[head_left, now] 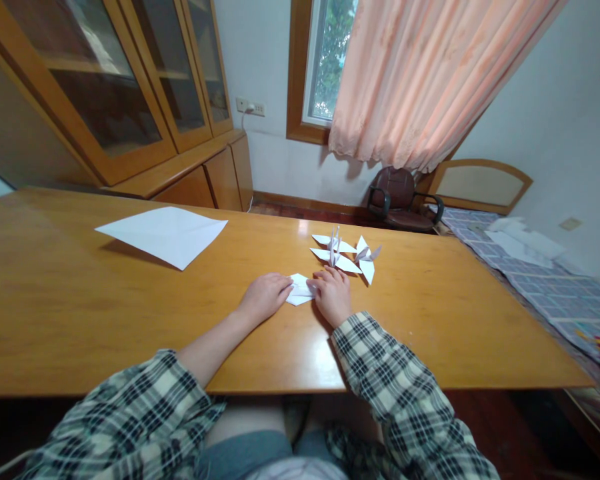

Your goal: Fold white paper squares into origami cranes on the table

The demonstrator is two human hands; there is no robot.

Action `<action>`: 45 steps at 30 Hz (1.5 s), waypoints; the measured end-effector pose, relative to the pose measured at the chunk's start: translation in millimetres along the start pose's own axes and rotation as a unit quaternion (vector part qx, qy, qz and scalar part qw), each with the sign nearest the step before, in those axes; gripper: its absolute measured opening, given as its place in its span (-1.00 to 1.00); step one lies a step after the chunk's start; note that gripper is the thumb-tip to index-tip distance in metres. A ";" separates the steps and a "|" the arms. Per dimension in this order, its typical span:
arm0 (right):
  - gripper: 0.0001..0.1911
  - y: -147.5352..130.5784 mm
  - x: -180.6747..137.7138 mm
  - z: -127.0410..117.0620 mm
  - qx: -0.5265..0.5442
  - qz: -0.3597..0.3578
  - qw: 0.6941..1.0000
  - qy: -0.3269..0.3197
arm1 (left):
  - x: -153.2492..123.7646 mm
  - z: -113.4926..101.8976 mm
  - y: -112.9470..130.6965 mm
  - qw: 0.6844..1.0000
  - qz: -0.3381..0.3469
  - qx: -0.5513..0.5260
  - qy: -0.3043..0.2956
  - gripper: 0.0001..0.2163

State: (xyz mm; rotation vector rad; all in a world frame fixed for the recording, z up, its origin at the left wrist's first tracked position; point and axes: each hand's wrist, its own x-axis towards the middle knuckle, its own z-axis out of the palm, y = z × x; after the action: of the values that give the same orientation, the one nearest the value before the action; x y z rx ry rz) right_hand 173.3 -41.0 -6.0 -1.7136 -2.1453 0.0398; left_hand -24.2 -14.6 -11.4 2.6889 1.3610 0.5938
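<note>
A small piece of folded white paper lies on the table between my hands. My left hand grips its left end, fingers together at the edge. At its right end my right hand closes on the paper with thumb and fingers. Parts of both ends are hidden under my fingers. Just beyond my right hand stand several white origami cranes, close together, with wings spread.
A large white paper sheet lies at the table's left, its edge slightly raised. The wooden table reaches to both sides. Beyond it are a glass-door cabinet, an armchair and a bed with papers on it.
</note>
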 end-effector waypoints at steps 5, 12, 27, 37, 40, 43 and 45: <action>-0.73 -0.9 -1.5 -2.0 0.000 0.017 1.000 0.009 | 0.6 4.0 -2.3 1.000 -0.005 0.004 -0.009 -0.76; -0.73 -1.2 -2.1 0.8 -0.004 0.034 0.999 0.038 | -0.9 7.4 0.3 0.999 -0.003 0.028 -0.019 -0.75; -0.59 6.2 6.7 5.3 0.037 -0.062 0.997 -0.026 | 0.0 6.2 3.0 0.999 0.040 0.022 0.003 -0.76; -0.66 7.3 19.3 10.1 0.103 -0.007 0.993 -0.062 | 2.7 6.0 -5.9 0.995 -0.024 -0.094 -0.009 -0.73; -0.64 8.9 26.8 11.2 0.120 0.016 0.990 -0.077 | 5.1 3.1 -5.8 0.993 -0.026 -0.108 -0.032 -0.72; -0.62 9.9 30.4 12.7 0.130 0.019 0.987 -0.090 | 6.6 -0.1 -4.3 0.992 -0.041 -0.110 -0.042 -0.61; -0.60 9.9 30.0 13.4 0.137 0.019 0.986 -0.093 | 6.8 -1.1 -3.6 0.993 -0.057 -0.095 -0.047 -0.50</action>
State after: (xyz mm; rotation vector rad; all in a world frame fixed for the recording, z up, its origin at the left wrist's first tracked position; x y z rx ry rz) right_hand 173.0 -7.2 -12.5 -1.6425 -2.1178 0.5010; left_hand -23.7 -7.2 -9.2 2.4389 1.3491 0.5478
